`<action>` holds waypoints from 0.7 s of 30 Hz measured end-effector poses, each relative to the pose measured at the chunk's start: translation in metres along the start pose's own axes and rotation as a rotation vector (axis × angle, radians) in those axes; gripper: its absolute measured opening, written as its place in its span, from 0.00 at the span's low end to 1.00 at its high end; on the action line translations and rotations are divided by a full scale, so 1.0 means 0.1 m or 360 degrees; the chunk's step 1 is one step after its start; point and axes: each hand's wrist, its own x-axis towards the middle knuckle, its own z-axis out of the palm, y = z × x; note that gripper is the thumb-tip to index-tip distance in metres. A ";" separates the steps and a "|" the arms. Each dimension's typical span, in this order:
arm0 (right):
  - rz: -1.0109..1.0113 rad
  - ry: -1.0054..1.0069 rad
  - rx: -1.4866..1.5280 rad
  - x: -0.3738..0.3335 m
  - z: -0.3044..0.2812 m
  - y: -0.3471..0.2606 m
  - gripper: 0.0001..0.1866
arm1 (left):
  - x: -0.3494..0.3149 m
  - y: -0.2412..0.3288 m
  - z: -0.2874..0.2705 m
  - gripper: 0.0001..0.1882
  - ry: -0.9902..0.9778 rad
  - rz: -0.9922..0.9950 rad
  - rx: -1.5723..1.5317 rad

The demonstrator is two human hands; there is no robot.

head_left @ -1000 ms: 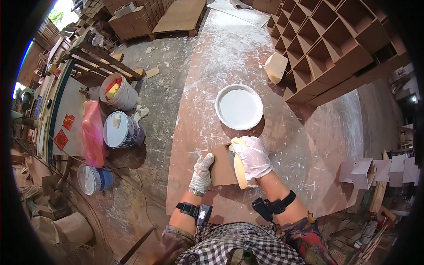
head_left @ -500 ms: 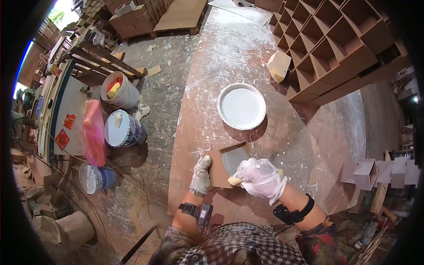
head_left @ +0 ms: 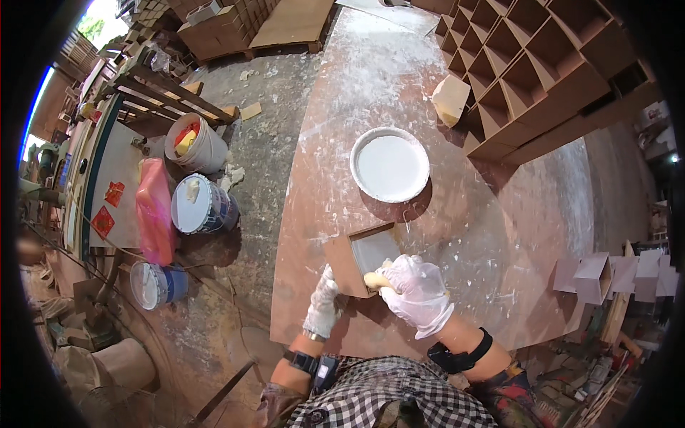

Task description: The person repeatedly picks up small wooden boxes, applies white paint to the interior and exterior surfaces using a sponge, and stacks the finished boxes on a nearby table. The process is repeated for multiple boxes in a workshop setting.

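My left hand (head_left: 322,308), in a knitted work glove, grips the near left side of a small brown open box (head_left: 342,265). The box is tilted, and its inner face (head_left: 374,250) looks whitish-grey. My right hand (head_left: 418,298) wears a thin see-through plastic glove over a white one. Between its fingers is a pale yellow sponge (head_left: 372,280), which lies at the box's near right edge. Beyond the box a round white basin (head_left: 355,173) holds white liquid (head_left: 391,168), probably paint.
The hands work over a paint-smeared brown board (head_left: 314,214). A large stack of brown box compartments (head_left: 524,78) stands at the far right, with a pale yellow block (head_left: 451,101) beside it. Several buckets, including a lidded one (head_left: 194,205), stand left. Whitish box pieces (head_left: 592,277) sit right.
The box has been lifted and tilted, its far edge rising. My left hand has shifted lower on its side. The right hand with the sponge has moved slightly left and closer to the box's edge.
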 end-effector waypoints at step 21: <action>-0.0551 -0.0626 -0.0433 0.06 -0.17 -0.08 0.05 | 0.07 0.33 0.19 0.09 0.0439 -0.0258 -0.0158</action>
